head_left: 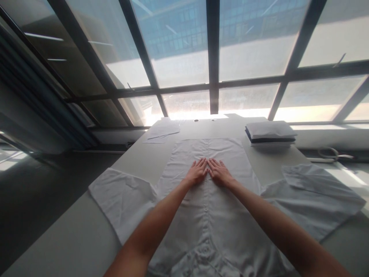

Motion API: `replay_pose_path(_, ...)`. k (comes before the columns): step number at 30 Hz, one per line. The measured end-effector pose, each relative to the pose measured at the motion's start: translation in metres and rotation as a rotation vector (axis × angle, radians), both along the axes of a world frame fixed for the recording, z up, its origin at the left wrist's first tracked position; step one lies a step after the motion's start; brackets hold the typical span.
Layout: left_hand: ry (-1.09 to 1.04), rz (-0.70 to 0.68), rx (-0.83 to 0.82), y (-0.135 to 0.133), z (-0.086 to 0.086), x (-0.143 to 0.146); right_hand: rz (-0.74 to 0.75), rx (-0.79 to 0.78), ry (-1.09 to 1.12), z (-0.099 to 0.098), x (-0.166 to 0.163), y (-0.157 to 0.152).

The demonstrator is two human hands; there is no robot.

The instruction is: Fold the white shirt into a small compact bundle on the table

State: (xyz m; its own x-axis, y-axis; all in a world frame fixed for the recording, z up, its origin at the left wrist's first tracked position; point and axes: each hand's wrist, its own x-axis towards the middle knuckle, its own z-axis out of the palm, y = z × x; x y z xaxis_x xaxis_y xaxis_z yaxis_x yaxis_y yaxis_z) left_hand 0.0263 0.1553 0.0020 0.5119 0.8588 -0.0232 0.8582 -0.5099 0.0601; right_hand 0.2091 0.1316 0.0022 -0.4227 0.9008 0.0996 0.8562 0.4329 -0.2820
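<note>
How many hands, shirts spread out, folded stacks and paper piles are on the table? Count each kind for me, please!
Hands: 2 (left hand, right hand)
Spread shirt: 1
Folded stack: 1
Paper pile: 1
Total: 5

No text, label, brand, number or sign can be read anywhere in view. On the loose sheets of paper (163,130) at the far left of the table (69,231), any print is too faint to be made out. No lettering or mark can be read on the white shirt (184,215), on the folded stack (271,130) or on the window panes (184,46).
</note>
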Motion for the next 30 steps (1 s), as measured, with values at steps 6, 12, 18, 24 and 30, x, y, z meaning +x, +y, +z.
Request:
replay_pose_path(6, 0.002, 0.047, 0.006, 0.04, 0.004, -0.015, -0.005, 0.013, 0.0, -0.002, -0.002, -0.001)
replay_pose_path(12, -0.007, 0.08, -0.011, 0.082, 0.006, -0.033, -0.005, 0.044, -0.003, -0.005, -0.001, 0.0)
replay_pose_path(18, 0.012, 0.205, -0.053, 0.132, 0.011, -0.067, -0.016, 0.036, -0.011, -0.007, 0.0, 0.0)
replay_pose_path(24, 0.059, 0.322, -0.058, 0.177, 0.014, -0.099, -0.02, 0.015, -0.011, -0.005, 0.0, 0.0)
replay_pose_path(30, 0.052, 0.391, -0.071, 0.198, 0.022, -0.108, -0.02, 0.014, -0.013, -0.002, 0.0, -0.001)
